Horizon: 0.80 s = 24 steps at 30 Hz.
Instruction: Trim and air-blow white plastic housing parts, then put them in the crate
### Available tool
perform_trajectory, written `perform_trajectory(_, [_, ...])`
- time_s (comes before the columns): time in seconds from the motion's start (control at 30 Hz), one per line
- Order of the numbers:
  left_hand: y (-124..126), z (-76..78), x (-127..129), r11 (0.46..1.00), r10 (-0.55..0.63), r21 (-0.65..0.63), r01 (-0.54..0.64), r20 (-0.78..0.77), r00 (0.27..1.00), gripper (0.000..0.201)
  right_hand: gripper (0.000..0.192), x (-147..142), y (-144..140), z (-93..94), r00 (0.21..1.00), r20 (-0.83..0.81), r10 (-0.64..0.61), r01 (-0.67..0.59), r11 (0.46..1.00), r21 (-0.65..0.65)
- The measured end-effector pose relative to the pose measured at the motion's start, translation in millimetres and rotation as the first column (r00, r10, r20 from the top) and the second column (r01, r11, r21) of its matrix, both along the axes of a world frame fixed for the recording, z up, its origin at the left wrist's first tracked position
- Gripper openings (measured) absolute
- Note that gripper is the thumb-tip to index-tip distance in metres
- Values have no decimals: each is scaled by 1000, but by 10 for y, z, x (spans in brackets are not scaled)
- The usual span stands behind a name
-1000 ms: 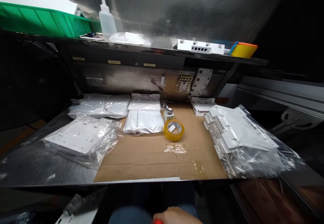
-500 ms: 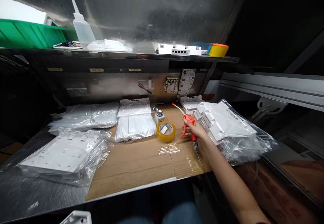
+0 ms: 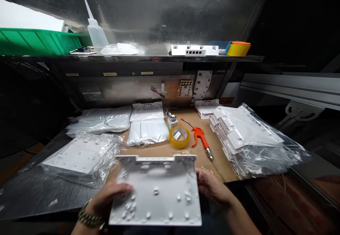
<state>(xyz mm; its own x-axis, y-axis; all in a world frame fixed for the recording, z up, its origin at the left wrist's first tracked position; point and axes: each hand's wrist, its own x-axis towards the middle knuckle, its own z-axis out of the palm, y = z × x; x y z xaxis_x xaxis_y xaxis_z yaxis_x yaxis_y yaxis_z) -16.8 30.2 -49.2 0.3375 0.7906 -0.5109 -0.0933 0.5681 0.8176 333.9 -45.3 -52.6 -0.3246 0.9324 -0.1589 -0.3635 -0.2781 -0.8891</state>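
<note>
Held up in front of me is a white plastic housing panel [image 3: 156,199] with small raised posts and a row of cut-outs along its far edge. My left hand [image 3: 113,192] grips its left side, thumb on the inner face and the other fingers hidden underneath. At the right edge, my right hand [image 3: 211,187] holds the panel, its fingertips tucked behind it. Beyond the panel an orange air blow gun [image 3: 201,137] lies on the cardboard [image 3: 225,167], touched by neither hand. A roll of yellowish tape [image 3: 179,143] sits to its left.
Bagged white panels are stacked at the left [image 3: 77,157] and right [image 3: 247,132]. Clear plastic bags [image 3: 147,132] lie at the back beside a small metal-topped bottle [image 3: 172,119]. Above runs a metal shelf [image 3: 156,58] with a green bin [image 3: 39,42] and a squeeze bottle [image 3: 97,36].
My right hand has let go of the air blow gun, which now lies on the cardboard. Both hands now hold the white panel, raised into view from below.
</note>
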Motion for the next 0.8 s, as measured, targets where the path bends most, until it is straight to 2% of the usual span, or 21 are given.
perform_trajectory(0.03, [112,71,123,976,-190,94,199,-93,977,50,72,-36,-71,-82,996,-46,-71,69,996,-53])
perform_trajectory(0.1, [339,196,399,909,-291,248,336,-203,935,48,65,-34,-166,-215,963,-84,-255,240,958,-156])
perform_trajectory(0.13, [447,234,534,818,-300,390,424,-340,891,50,62,0,-196,-260,935,-92,-343,319,925,-204])
perform_trajectory(0.23, [730,195,832,686,-111,580,439,-512,852,49,61,175,-253,-311,809,-123,-574,522,799,-298])
perform_trajectory(0.3, [886,55,918,609,61,673,419,-567,821,32,63,298,-276,-303,712,-139,-688,628,713,-312])
perform_trajectory(0.4, [1080,-196,936,472,237,758,449,-600,764,14,66,418,-297,-272,591,-159,-791,735,609,-299])
perform_trajectory(0.47, [1181,-307,916,418,287,775,474,-608,740,12,66,451,-306,-250,537,-170,-827,771,562,-299])
perform_trajectory(0.53, [1260,-342,888,396,321,782,481,-609,725,17,64,460,-316,-234,504,-181,-844,788,536,-303])
perform_trajectory(0.63, [1356,-287,835,409,336,785,466,-604,723,18,62,464,-328,-232,480,-187,-857,799,515,-310])
perform_trajectory(0.7, [1432,-226,793,449,311,776,444,-601,736,23,61,471,-330,-240,471,-178,-864,808,503,-307])
perform_trajectory(0.8, [1589,-144,724,559,213,724,404,-596,774,42,62,474,-322,-247,465,-154,-872,821,490,-294])
